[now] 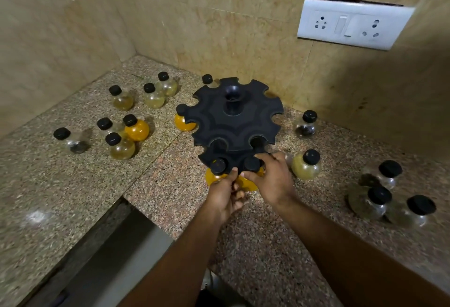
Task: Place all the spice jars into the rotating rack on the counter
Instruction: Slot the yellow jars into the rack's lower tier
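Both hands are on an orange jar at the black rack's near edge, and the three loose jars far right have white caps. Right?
Not quite: the head view shows the three jars far right with black caps, not white. The rest holds: left hand and right hand are on the orange jar at the black rack's near edge.

Bare desk lane left of rack; jar cluster beyond, loose jars crowding its right side.
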### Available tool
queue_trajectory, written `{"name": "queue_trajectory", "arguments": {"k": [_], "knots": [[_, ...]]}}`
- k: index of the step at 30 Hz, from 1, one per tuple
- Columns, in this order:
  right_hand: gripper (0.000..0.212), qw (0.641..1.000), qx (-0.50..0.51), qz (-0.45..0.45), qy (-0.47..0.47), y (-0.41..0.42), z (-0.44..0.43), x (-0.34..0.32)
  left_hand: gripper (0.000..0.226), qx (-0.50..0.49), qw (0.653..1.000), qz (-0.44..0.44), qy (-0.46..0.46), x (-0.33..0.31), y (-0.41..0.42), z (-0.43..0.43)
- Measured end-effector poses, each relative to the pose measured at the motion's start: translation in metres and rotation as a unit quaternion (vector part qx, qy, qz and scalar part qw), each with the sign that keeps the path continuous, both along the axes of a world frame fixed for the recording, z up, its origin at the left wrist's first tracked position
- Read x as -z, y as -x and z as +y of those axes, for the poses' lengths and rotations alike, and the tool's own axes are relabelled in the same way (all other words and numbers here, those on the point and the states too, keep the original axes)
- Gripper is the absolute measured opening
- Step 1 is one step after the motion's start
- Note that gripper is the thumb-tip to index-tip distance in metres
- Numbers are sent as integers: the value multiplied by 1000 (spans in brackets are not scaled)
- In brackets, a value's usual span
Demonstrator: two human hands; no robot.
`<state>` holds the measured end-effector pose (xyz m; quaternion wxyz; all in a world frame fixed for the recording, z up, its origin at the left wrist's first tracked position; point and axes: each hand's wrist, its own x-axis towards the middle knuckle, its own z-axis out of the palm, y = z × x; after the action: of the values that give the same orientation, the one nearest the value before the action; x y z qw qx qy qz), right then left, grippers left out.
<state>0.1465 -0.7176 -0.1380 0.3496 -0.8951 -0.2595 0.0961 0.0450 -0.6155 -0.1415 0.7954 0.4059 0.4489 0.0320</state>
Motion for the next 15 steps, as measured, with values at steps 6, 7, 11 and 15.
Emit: {"name": "queue_trajectory", "arguments": {"k": [6, 7, 11, 15], "knots": [[60, 1000, 5, 9, -3, -5, -3, 3, 24, -28, 998, -21, -49, 2, -2, -17], [60, 1000, 1, 7, -3, -5, -8, 6, 22, -55, 995, -21, -83, 6, -4, -24], [57, 999, 28, 6, -21, -7, -37, 16, 18, -120, 965, 13, -233, 29, -6, -49], [59, 988, 144, -12, -48, -16, -67, 22, 34, 96, 931, 9, -352, 45, -10, -71]]}}
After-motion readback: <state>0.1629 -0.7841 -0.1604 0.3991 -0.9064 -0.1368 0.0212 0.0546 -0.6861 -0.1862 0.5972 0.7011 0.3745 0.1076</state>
